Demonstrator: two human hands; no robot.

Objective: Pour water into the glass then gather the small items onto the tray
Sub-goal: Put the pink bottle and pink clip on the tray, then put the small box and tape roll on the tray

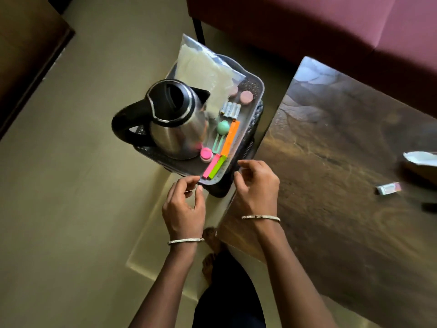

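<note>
A grey tray (256,89) rests on a dark stool beside the wooden table. On it stand a steel kettle (176,123) with an open top, a clear plastic bag (202,69), batteries (230,109), pink round caps (246,97), a green round clip (222,129), an orange bar (230,138), a pink cap (205,153) and pink and green bars (214,166). My left hand (184,204) hovers at the tray's near corner, fingers curled and apart, holding nothing. My right hand (256,185) hovers beside it, fingers loosely bent, empty. No glass is visible.
A dark wooden table (343,150) fills the right side, with a small silver packet (389,188), a white paper (421,158) and a dark item at its right edge. A maroon sofa (307,24) lies behind. My feet stand on the tiled floor (71,185).
</note>
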